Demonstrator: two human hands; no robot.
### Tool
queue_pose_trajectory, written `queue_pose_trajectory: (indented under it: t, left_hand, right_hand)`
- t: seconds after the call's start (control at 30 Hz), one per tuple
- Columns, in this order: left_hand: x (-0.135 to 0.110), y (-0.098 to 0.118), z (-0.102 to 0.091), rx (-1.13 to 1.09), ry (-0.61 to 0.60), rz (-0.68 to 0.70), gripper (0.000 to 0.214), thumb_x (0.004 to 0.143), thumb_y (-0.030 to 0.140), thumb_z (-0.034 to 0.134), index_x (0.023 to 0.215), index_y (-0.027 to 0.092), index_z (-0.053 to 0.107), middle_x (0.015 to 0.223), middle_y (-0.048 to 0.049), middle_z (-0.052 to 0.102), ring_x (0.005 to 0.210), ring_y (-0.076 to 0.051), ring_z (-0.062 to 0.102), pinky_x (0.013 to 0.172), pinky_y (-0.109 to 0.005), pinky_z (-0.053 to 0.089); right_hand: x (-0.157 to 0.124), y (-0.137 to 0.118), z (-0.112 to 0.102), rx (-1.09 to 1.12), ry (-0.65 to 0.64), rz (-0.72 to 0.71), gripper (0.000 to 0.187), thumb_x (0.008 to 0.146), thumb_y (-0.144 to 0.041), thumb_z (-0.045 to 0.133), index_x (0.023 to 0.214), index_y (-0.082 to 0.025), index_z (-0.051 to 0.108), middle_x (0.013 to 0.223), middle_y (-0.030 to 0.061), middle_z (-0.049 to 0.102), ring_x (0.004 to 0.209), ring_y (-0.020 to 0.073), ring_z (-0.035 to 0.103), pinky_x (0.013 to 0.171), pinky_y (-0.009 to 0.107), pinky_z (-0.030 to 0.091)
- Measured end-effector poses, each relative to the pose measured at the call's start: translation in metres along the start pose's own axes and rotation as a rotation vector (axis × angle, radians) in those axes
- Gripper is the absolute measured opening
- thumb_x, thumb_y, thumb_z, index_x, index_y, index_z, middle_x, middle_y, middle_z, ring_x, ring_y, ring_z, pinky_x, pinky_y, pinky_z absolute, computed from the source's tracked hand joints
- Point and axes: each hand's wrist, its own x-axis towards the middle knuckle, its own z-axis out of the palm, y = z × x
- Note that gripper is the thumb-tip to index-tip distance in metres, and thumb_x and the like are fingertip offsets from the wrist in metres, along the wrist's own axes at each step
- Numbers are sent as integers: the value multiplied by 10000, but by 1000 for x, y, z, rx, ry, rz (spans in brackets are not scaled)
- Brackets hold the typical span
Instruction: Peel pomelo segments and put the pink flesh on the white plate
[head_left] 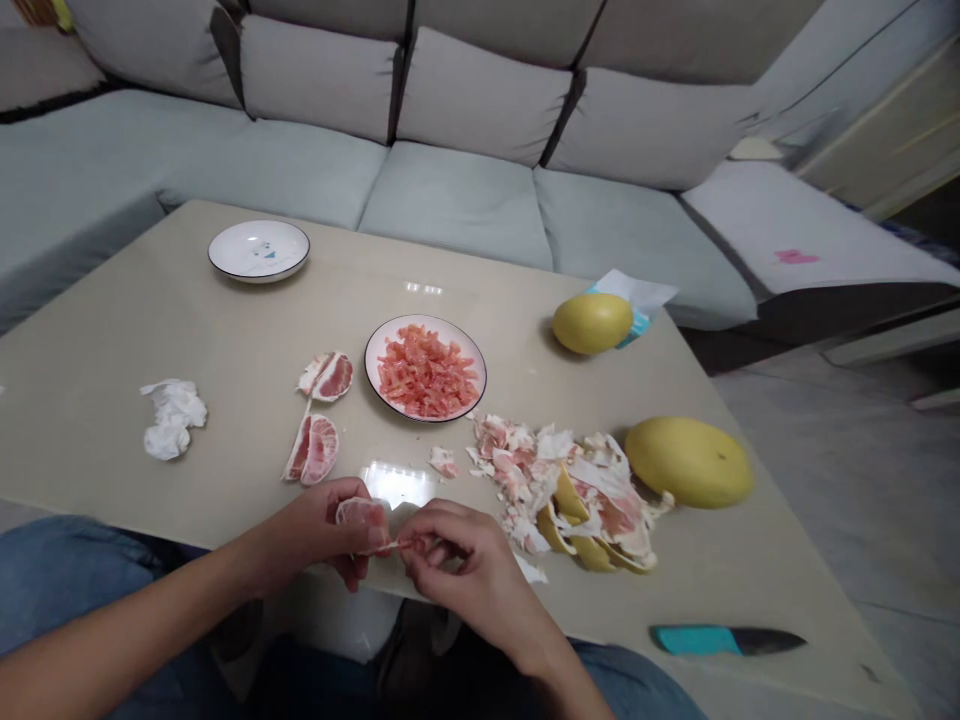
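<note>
Blue denim jeans (75,575) lie nearest, under a beige glossy table (150,300). Soft pink pomelo segment (361,520) sits between both hands, at six o'clock from a round white plate with chopped pink pulp (409,318). Left hand (315,535) curls around the segment; right hand (457,560) pinches its thin torn membrane (401,545).

1. Soft, rather dim indoor light falls from above, without hard shadows.
2. Bright glare (397,487) marks the worktop (187,330) just beyond the right hand (472,570); a smaller glint (424,288) lies farther out.
3. A faint shadow edges the pomelo (688,462).
4. Wide-angle distortion bends the sofa (465,100) toward the frame's edges.
</note>
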Motion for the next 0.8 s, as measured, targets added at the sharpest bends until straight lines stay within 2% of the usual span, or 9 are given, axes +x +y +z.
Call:
queue_pose_trajectory:
  t: [0.13, 0.23, 0.37, 0.47, 0.63, 0.7, 0.8]
  left_hand:
    - [0, 5, 0, 1, 16, -20, 264, 724, 358, 739, 760, 167, 559, 707, -12, 648, 556, -125, 582, 509, -248, 486]
    - [-1, 9, 1, -13, 33, -42, 260, 723, 361, 742, 786, 166, 583, 702, -6, 654, 584, -131, 590, 564, -262, 493]
    - [-1, 12, 2, -90, 20, -48, 265, 725, 368, 748, 810, 164, 602, 718, 3, 654, 656, -137, 600, 660, -284, 500]
    - [1, 11, 0, -143, 17, -30, 252, 735, 348, 750, 820, 158, 606, 764, -2, 652, 701, -136, 606, 710, -298, 503]
    - [5, 4, -6, -188, 38, 4, 224, 759, 328, 737, 847, 156, 625, 863, -21, 648, 763, -134, 616, 753, -292, 508]
    - [6, 2, -7, -184, 49, 14, 223, 763, 327, 734, 855, 154, 630, 894, -31, 646, 787, -136, 617, 775, -297, 510]
    - [6, 2, -7, -190, 48, 37, 206, 781, 330, 716, 846, 153, 631, 883, -33, 641, 803, -142, 608, 787, -308, 514]
  right_hand:
    - [2, 2, -6, 8, 26, 13, 133, 763, -124, 595, 782, -166, 719, 738, 36, 631, 602, 113, 551, 524, 202, 432]
    - [3, 4, -10, 64, 15, 74, 115, 796, -217, 635, 828, -169, 735, 758, 49, 649, 587, 116, 555, 511, 213, 428]
    - [5, 5, -12, 208, -41, 167, 210, 810, -327, 666, 928, -172, 744, 836, 70, 674, 619, 134, 602, 545, 237, 468]
    - [6, 9, -11, 296, -47, 211, 256, 790, -356, 699, 961, -168, 730, 760, 47, 674, 612, 132, 609, 576, 242, 489]
    - [10, 19, -11, 444, 58, 224, 258, 773, -371, 722, 920, -165, 674, 708, 12, 658, 619, 127, 626, 608, 250, 515]
    - [11, 22, -12, 409, 112, 207, 234, 780, -370, 714, 874, -161, 667, 702, 13, 657, 618, 129, 625, 603, 251, 514]
    - [13, 22, -15, 246, 196, 186, 226, 796, -371, 689, 880, -161, 689, 739, 35, 692, 636, 148, 639, 614, 269, 523]
